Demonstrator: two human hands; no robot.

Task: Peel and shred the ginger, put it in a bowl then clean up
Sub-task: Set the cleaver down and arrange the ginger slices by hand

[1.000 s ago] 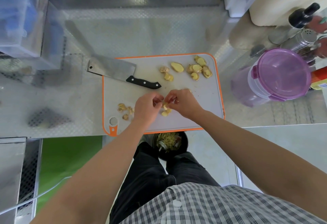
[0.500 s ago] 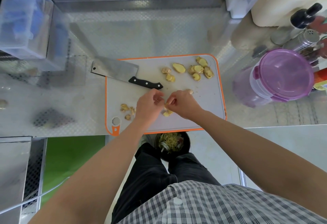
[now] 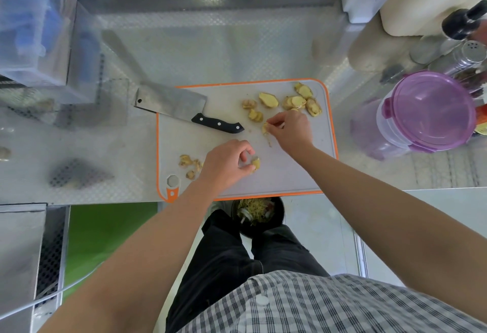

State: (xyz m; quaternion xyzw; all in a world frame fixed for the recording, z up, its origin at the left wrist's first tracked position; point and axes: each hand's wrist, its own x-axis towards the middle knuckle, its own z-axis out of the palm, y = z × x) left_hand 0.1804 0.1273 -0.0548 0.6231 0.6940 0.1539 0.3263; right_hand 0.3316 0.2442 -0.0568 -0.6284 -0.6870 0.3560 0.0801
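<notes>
On the bench (image 3: 237, 51), the cutting board (image 3: 284, 182) lies with its near edge along the bench's near edge. My left grip (image 3: 224, 164) is over the board's near-left part, fingers curled, thumb and fingertips pinching a small ginger stub (image 3: 255, 163). The stub is too small for me to state its long axis.

My right grip (image 3: 290, 130) is over the board's middle-right, fingertips pinching a ginger piece (image 3: 265, 128). A peel strip (image 3: 269, 142) hangs from that piece and trails toward me, so piece and strip together run far to near. The two grips are apart, with bare board between them and across the near-right corner.

Ginger chunks (image 3: 297, 101) are clustered at the far-right corner, near the orange rim and just beyond my right grip. Peel scraps (image 3: 190, 164) lie just left of my left grip, near the board's hanging hole.

The cleaver (image 3: 171, 99) lies diagonally. Its blade overhangs the board's left edge onto the bench, and its handle points near-right toward the board's middle.

Bare bench extends behind the board to the back wall. A purple-lidded container (image 3: 432, 111) stands right of the board, apart from it. A bin (image 3: 257, 214) holding scraps sits below the bench's near edge.
</notes>
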